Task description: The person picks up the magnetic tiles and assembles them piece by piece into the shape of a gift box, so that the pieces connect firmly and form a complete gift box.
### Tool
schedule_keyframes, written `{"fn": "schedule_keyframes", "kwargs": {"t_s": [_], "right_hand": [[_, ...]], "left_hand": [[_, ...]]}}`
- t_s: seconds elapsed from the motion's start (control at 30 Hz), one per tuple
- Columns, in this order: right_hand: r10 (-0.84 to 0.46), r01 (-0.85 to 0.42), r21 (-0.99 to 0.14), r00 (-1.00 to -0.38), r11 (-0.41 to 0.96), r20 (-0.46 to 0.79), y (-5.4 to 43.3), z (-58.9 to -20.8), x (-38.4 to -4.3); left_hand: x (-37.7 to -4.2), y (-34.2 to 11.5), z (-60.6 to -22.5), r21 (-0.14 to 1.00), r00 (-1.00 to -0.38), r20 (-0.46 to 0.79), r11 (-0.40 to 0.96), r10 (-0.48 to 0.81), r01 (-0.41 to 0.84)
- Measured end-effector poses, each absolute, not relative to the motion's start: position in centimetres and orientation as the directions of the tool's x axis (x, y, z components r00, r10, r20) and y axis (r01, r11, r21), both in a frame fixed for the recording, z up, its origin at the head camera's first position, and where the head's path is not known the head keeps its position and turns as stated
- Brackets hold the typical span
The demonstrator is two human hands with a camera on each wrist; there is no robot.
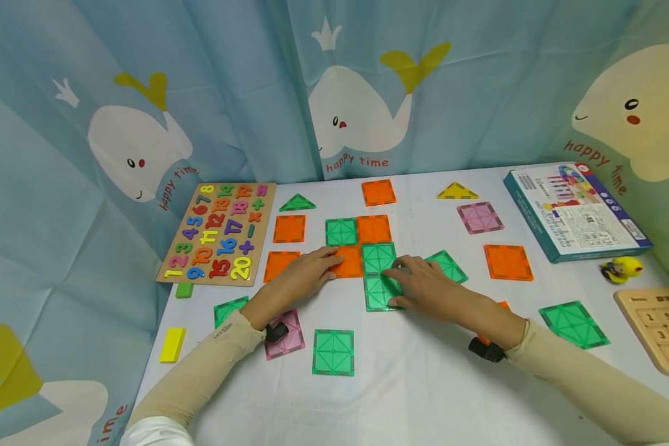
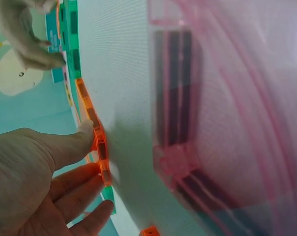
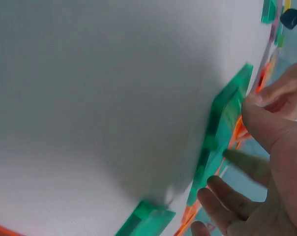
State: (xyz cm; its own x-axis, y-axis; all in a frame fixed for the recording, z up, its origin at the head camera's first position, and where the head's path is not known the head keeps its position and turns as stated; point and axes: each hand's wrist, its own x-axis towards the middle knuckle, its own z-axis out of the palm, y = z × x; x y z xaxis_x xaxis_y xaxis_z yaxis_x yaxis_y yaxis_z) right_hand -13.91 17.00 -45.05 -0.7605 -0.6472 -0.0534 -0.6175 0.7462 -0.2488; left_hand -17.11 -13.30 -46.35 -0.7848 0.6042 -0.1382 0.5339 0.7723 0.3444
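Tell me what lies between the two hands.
In the head view, an orange tile and two green tiles lie between the left hand and right hand.

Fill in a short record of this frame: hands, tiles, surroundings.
left hand: touches an orange tile
right hand: touches a green tile
tile group: two orange squares, three green
loose shapes: green triangle, yellow triangle
left side: number board
right side: box, toy figure near it
backdrop: whale-print curtain

Two translucent green square tiles (image 1: 376,272), edge to edge, beside an orange square tile (image 1: 350,262)
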Motion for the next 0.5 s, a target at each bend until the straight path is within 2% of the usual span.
{"fn": "schedule_keyframes", "kwargs": {"t_s": [0.17,0.37,0.5], "right_hand": [[-0.620,-0.587,-0.244,-0.780,0.772,-0.086,16.4,-45.0,-16.2],[-0.633,-0.607,-0.192,-0.762,0.771,-0.137,15.3,-45.2,-19.1],[-0.625,-0.588,-0.220,-0.759,0.778,-0.184,14.8,-45.4,-20.5]], "left_hand": [[-17.1,-13.3,-46.3,0.346,-0.787,-0.137,0.774,0.601,0.531],[-17.1,-13.3,-46.4,0.344,-0.794,-0.151,0.784,0.589,0.516],[-17.1,-13.3,-46.5,0.346,-0.797,-0.158,0.789,0.583,0.508]]}}
